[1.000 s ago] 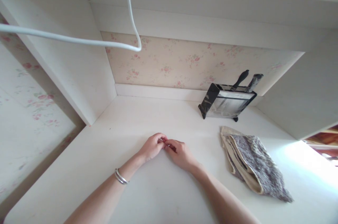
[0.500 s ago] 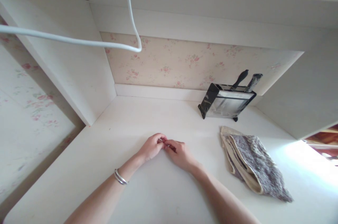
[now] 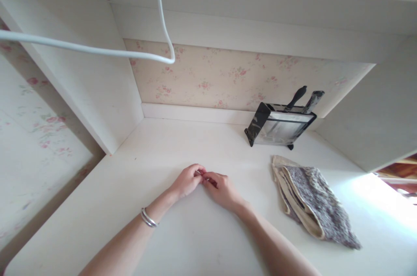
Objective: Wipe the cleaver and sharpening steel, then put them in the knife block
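My left hand (image 3: pixel 189 181) and my right hand (image 3: pixel 222 190) meet over the middle of the white tabletop (image 3: pixel 182 241). Their fingertips are pinched together and touch each other. Whatever may be between them is hidden or too small to make out. A silver bangle (image 3: pixel 149 218) circles my left wrist. Farther right, apart from my right hand, lies a folded grey and beige cloth (image 3: pixel 321 202). Behind it stands a knife block (image 3: pixel 278 130) with clear sides and black ends, holding two black-handled tools (image 3: pixel 297 97).
A white cable (image 3: pixel 130 54) hangs bent across the upper left, close to the camera. White side panels (image 3: pixel 84 67) and an overhead shelf (image 3: pixel 260 4) frame the tabletop. Flowered wallpaper (image 3: pixel 202 78) covers the back wall. Bright light falls on the right edge.
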### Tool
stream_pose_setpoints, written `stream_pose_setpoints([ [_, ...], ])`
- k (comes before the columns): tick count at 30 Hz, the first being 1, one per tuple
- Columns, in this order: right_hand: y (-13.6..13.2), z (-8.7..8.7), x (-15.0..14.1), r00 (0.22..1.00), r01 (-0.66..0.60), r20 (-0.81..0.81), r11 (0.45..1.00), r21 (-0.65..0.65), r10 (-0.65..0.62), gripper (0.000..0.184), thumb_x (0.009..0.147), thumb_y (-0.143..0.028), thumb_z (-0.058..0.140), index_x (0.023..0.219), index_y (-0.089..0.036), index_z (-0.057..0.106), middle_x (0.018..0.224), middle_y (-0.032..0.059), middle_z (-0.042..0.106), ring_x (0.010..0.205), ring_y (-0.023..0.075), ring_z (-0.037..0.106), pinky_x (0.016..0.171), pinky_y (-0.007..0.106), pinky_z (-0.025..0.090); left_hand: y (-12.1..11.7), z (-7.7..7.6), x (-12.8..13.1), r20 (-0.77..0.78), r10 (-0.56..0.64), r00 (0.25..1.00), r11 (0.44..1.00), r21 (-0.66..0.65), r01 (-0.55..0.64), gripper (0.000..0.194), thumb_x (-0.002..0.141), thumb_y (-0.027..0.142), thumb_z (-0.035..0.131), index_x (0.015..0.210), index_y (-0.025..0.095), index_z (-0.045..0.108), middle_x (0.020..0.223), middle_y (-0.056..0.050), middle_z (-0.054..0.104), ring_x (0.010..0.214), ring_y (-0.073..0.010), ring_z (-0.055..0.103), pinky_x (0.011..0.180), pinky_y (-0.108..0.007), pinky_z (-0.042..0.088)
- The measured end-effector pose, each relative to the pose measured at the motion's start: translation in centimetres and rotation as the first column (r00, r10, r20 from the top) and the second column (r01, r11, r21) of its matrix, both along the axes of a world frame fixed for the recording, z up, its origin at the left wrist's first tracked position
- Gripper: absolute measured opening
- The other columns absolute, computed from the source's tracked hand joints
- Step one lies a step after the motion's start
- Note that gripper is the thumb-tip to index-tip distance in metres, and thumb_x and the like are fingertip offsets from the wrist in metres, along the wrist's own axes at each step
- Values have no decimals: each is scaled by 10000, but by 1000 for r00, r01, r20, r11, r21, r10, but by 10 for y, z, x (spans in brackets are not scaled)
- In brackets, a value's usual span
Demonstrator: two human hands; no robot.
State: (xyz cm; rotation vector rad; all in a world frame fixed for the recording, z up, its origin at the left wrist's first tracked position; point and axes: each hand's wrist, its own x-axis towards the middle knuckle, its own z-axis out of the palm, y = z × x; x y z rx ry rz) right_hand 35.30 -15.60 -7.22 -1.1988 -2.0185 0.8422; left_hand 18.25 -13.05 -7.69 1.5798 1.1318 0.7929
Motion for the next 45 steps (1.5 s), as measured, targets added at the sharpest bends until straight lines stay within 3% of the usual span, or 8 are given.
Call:
stream_pose_setpoints([
  [45,0,0,0,1000,3,-6,1000,-1,-3,210,884,-236,485,995,-230,663,944,19,698,794,145,621,702,236,440,2,-3,0,-22,-10,1000,1000,18,11,228,737,142,478,910,197,616,913,-29,668,865,-166,627,801,-256,470],
])
